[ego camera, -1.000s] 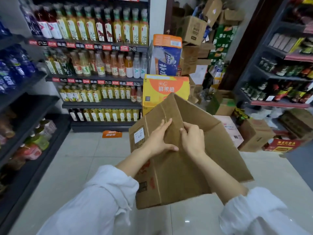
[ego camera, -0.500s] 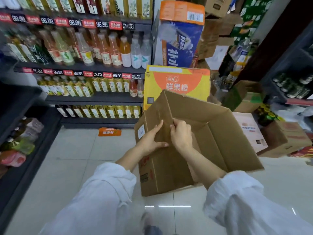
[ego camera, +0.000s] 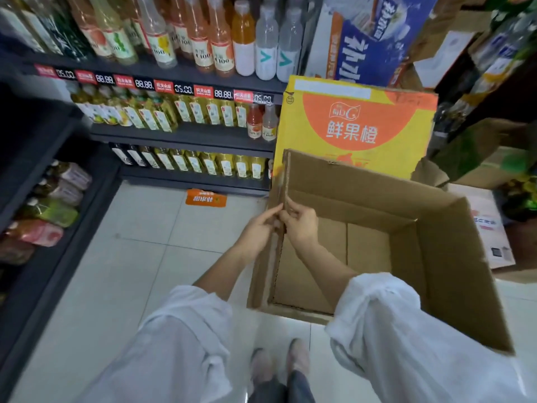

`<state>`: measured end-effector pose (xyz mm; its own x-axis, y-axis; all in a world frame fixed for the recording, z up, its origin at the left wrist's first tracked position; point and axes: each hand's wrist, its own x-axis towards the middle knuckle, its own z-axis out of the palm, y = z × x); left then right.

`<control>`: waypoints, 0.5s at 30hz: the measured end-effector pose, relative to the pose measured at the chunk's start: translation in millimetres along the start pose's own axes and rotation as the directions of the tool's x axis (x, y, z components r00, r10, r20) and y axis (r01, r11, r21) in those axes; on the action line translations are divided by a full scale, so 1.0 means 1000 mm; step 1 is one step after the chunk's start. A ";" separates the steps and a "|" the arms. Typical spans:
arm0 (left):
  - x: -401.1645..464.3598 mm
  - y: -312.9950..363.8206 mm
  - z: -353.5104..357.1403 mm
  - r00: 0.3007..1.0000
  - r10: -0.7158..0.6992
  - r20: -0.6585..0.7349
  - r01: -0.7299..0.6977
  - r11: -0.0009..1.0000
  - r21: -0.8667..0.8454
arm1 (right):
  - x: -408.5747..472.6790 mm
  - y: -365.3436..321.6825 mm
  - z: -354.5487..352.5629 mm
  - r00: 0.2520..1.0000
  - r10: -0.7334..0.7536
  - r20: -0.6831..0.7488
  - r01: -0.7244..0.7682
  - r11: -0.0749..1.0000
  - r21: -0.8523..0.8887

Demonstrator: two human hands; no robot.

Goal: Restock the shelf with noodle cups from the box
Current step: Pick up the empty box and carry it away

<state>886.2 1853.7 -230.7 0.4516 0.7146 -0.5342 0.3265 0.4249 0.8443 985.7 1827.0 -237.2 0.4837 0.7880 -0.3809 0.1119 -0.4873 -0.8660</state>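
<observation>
I hold a brown cardboard box (ego camera: 436, 257) in front of me above the floor, its open top facing me. Inside I see only its bare cardboard bottom; no noodle cups show in it. My left hand (ego camera: 258, 228) presses the outer side of the box's left wall. My right hand (ego camera: 300, 223) pinches the same wall from inside, near its upper edge. Both forearms come out of rolled white sleeves.
A dark shelf unit (ego camera: 180, 132) with rows of drink bottles stands ahead on the left. A yellow and orange carton (ego camera: 357, 126) stands behind the box, a blue one (ego camera: 369, 42) above it. More cartons crowd the right side. An orange sign (ego camera: 205, 198) lies on the tiled floor.
The box has tipped so its open top now faces me and has dropped lower. My hands have slid onto its left wall edge. The view has tilted down and nearer the shelf.
</observation>
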 end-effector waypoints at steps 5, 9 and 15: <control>0.015 -0.016 0.000 0.995 -0.059 -0.082 0.043 0.981 -0.191 | 0.024 0.023 0.021 0.999 0.015 0.031 -0.015 1.000 0.008; 0.018 -0.036 -0.011 0.988 -0.112 -0.108 0.104 0.992 -0.077 | 0.024 0.033 0.036 0.992 0.051 0.120 -0.049 0.999 -0.019; 0.025 -0.051 -0.020 0.977 -0.171 -0.129 0.168 0.985 -0.037 | 0.027 0.028 0.048 0.994 0.039 0.099 -0.028 0.994 -0.106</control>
<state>864.1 1861.4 -286.1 0.2780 0.6968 -0.6612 0.3668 0.5592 0.7435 960.4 1852.8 -286.8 0.3990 0.8020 -0.4445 0.1894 -0.5464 -0.8158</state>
